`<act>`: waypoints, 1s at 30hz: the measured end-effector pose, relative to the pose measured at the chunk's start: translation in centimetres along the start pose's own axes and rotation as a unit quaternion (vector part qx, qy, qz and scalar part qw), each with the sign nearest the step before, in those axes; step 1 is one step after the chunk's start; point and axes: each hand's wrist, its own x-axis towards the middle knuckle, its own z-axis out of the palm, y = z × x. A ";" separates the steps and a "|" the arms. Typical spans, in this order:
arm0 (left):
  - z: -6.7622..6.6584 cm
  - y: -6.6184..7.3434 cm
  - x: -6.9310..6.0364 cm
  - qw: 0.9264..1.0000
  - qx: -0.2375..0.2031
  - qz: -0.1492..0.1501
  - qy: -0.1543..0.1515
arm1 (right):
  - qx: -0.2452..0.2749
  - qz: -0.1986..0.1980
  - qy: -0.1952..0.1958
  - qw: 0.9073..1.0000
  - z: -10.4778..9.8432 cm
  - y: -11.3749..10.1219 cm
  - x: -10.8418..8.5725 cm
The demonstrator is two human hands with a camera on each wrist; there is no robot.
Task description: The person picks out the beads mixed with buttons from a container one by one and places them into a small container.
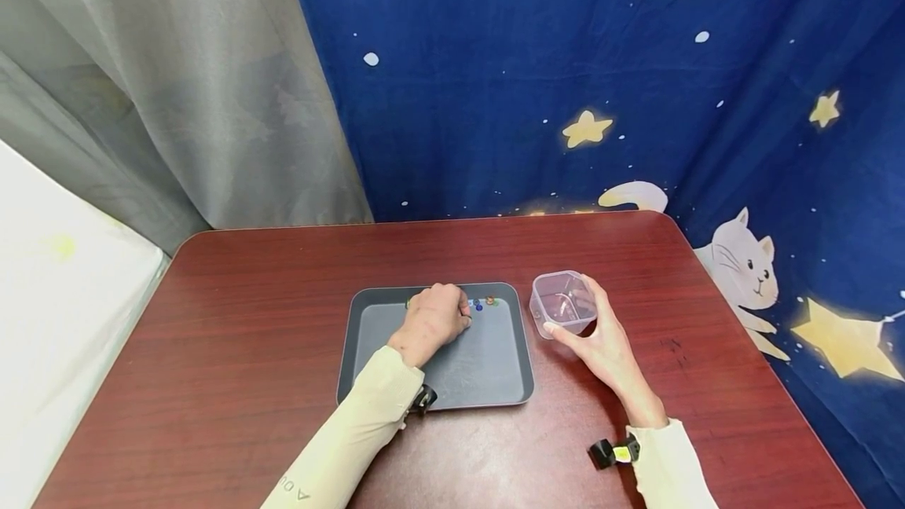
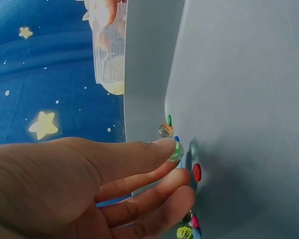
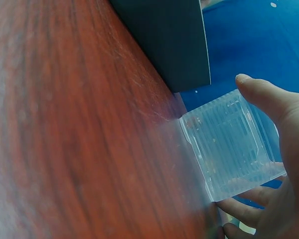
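Observation:
My left hand (image 1: 433, 319) is over the far side of the grey tray (image 1: 488, 371). In the left wrist view its thumb and fingers pinch a clear glass marble with green inside (image 2: 176, 152). Near these fingertips an orange-and-clear marble (image 2: 165, 131), a red disc (image 2: 197, 173) and a yellow-green marble (image 2: 184, 232) lie along the tray's far edge. My right hand (image 1: 610, 346) grips a clear plastic box (image 1: 564, 303) by its sides, thumb at the near left and fingers at the far right. The box stands on the table just right of the tray.
The reddish-brown wooden table (image 1: 254, 352) extends around the tray and the box. Several small coloured pieces, among them blue discs (image 1: 478, 306), lie near the tray's far right corner. A blue star-patterned curtain (image 1: 495, 100) and a grey curtain (image 1: 177, 85) hang behind.

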 end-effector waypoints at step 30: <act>-0.4 0.4 0.4 0.998 -0.052 0.004 0.028 | 0.002 -0.002 -0.001 1.000 0.0 0.1 0.0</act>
